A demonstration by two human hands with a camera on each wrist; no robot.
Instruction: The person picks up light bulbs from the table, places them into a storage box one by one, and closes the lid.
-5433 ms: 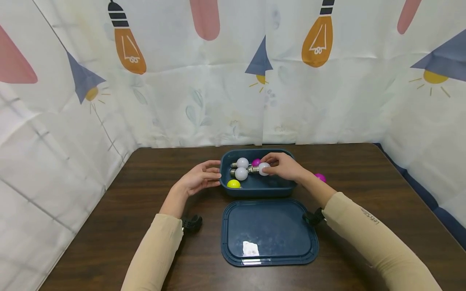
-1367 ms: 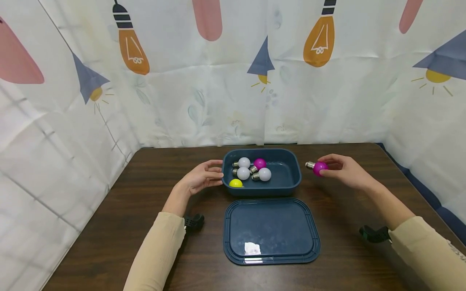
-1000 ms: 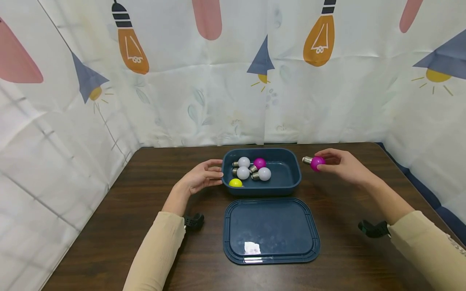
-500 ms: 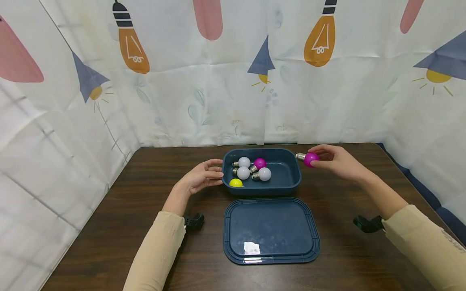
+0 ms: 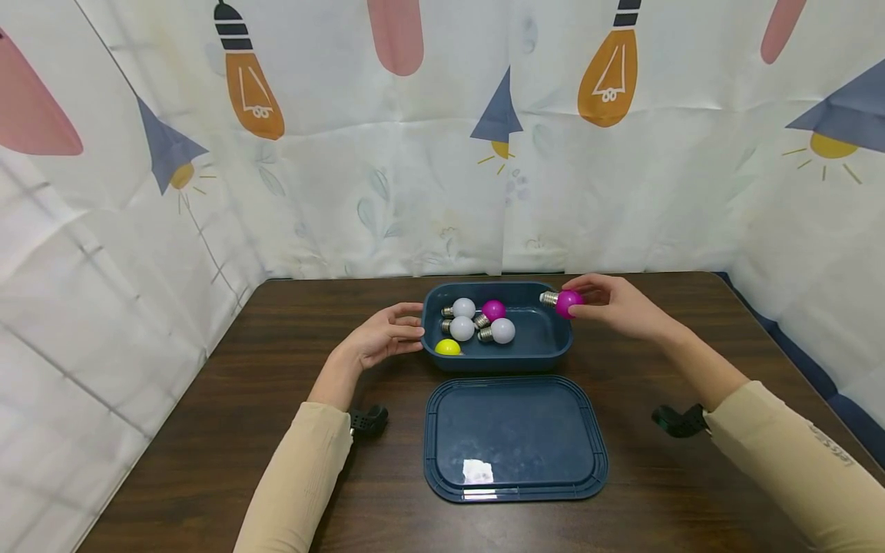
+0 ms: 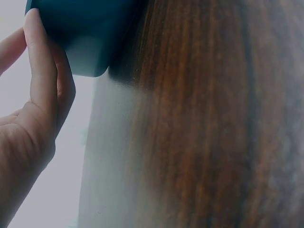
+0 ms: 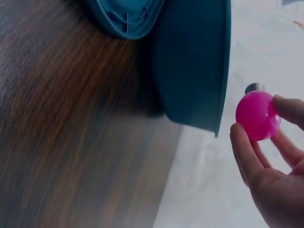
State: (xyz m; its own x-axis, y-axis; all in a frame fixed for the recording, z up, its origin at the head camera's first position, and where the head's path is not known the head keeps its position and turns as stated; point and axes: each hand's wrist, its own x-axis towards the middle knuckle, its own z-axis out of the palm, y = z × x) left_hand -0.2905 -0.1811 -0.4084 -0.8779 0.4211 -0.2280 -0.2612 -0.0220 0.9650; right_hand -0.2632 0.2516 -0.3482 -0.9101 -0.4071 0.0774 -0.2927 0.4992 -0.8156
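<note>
My right hand (image 5: 615, 303) pinches a magenta light bulb (image 5: 570, 303) by its round globe, its metal screw base pointing left over the right rim of a dark blue plastic box (image 5: 501, 362). In the right wrist view the held bulb (image 7: 258, 115) is up past the box's rim, between thumb and fingers. Inside the box lie three white bulbs (image 5: 503, 331), another magenta bulb (image 5: 493, 310) and a yellow bulb (image 5: 448, 348), partly hidden by the near wall. My left hand (image 5: 380, 336) touches the box's left side with relaxed fingers; the left wrist view shows its fingertips against the wall (image 6: 85, 42).
A dark blue lid (image 5: 515, 438) lies flat on the brown wooden table (image 5: 276, 461), just in front of the box. Behind the table hangs a white curtain (image 5: 429, 192) printed with lamps and bulbs.
The right hand let go of a white bulb in the box, picked up the magenta bulb from the table at the right, and carried it left to the box's rim. The left hand stayed put.
</note>
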